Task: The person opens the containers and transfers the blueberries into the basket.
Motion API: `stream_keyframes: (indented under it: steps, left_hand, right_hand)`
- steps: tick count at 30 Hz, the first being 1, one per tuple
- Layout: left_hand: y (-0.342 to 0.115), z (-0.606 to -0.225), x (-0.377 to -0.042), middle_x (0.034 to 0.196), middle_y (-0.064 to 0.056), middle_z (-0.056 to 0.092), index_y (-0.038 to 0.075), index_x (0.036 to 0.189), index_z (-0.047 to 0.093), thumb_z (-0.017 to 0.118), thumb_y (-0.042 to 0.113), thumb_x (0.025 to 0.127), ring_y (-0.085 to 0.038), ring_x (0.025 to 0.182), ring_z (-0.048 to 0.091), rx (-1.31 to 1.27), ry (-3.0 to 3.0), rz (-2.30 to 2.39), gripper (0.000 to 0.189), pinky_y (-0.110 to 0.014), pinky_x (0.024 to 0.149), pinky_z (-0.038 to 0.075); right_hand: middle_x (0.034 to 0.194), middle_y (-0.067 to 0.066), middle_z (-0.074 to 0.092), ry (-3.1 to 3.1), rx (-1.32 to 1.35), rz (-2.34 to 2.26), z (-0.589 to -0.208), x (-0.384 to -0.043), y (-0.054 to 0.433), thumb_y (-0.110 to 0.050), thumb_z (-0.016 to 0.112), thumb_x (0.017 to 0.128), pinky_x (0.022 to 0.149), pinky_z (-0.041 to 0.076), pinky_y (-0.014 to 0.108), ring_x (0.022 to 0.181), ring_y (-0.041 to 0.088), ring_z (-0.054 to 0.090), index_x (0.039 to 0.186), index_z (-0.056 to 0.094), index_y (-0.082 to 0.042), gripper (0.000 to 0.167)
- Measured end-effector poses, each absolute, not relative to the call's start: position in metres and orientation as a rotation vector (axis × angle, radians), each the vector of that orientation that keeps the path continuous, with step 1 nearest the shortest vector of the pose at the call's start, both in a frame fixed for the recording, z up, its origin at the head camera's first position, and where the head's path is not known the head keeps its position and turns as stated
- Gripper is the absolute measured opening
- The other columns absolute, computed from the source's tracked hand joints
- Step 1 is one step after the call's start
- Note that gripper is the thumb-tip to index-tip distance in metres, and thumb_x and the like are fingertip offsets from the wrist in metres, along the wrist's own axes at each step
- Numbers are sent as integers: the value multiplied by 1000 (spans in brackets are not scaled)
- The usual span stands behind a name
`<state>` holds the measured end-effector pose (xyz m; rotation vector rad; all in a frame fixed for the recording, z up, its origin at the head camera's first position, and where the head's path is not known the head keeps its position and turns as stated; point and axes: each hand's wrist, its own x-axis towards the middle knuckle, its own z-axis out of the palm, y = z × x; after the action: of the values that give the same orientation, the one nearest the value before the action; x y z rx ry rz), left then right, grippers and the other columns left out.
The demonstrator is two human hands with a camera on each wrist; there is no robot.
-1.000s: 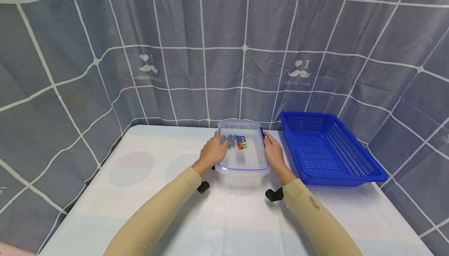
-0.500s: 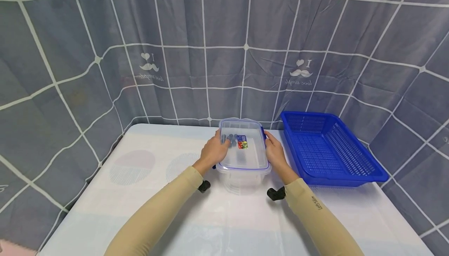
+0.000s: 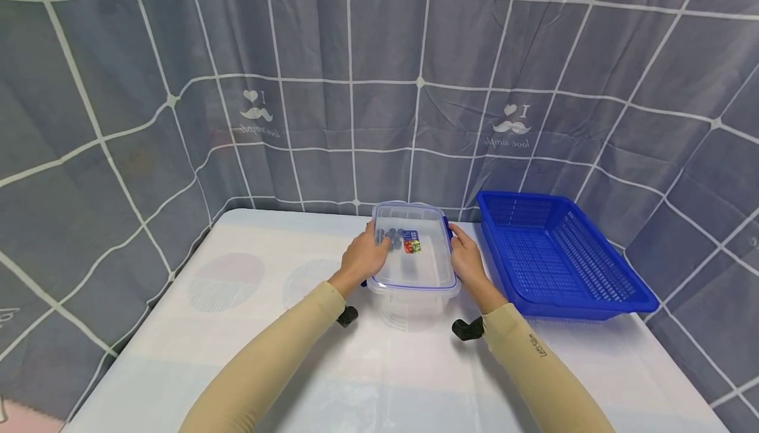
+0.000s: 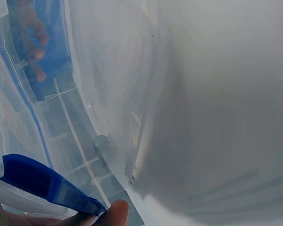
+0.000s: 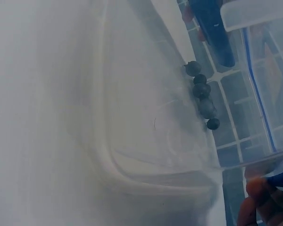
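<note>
A clear plastic food container (image 3: 409, 304) stands on the table, its clear lid (image 3: 415, 265) edged in blue and bearing a printed label. Several dark, round things like blueberries (image 5: 201, 89) show through its wall. My left hand (image 3: 359, 256) grips the left side, thumb on the lid. In the left wrist view, its fingertips touch a blue latch (image 4: 33, 176) that sticks outward. My right hand (image 3: 468, 260) holds the right side, fingers at another blue latch (image 5: 282, 179). The lid partly hides the contents in the head view.
A blue plastic basket (image 3: 548, 258) stands right of the container, close to my right hand. The white table (image 3: 267, 347) has printed circles at left. A grey gridded curtain (image 3: 379, 116) hangs behind the table and along both sides.
The head view has shifted slightly. Both hands keep their places on the container, and the lid looks unchanged.
</note>
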<state>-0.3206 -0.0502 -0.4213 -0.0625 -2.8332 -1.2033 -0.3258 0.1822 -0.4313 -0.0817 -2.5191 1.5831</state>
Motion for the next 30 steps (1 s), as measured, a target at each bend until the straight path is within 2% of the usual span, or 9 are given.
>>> stream_keyframes:
  steps: [8,11,14,17,20,24,30]
  left_hand:
    - [-47,-422,-317,150,-18,50,11,161,23,44,44,103,-41,133,53,-66,-2837,-1216,70,-57,105,45]
    - [-47,-421,-318,150,-18,51,11,161,24,45,44,103,-41,133,52,-76,-2825,-1215,70,-58,105,44]
    - [-47,-420,-318,149,-18,52,12,160,26,46,43,103,-41,133,53,-69,-2810,-1214,69,-59,105,44]
    - [-48,-419,-319,149,-16,53,15,160,28,47,43,102,-40,132,53,-56,-2798,-1216,68,-60,104,43]
    - [-49,-418,-319,149,-14,53,16,160,28,48,45,100,-40,132,54,-43,-2793,-1236,69,-60,104,43]
    - [-51,-418,-319,146,-13,56,16,158,30,50,48,98,-38,130,56,-26,-2788,-1286,71,-58,104,44]
    - [-51,-418,-319,147,-10,55,17,157,33,52,49,97,-36,132,54,2,-2790,-1315,71,-57,106,42]
  right_hand:
    - [147,22,52,-2563,-190,1430,-447,-320,193,-11,32,103,111,38,52,135,38,49,150,48,-7,50]
    - [142,22,57,-2560,-154,1355,-444,-320,193,-16,37,104,106,42,52,127,38,56,147,51,-8,47]
    - [142,21,57,-2586,-132,1320,-435,-320,190,-28,44,104,104,44,53,125,38,57,145,54,-8,47]
    - [147,22,51,-2675,-133,1374,-426,-320,185,-41,49,103,106,44,53,130,39,54,149,49,-7,58]
    - [153,24,44,-2762,-142,1430,-422,-320,181,-45,52,101,107,43,53,134,41,50,155,39,-5,68]
    - [157,24,38,-2770,-137,1505,-425,-322,180,-41,54,100,112,39,52,140,42,43,156,35,-4,70]
    - [159,22,36,-2687,-92,1568,-429,-324,179,-35,55,101,118,32,51,144,40,37,152,41,1,64]
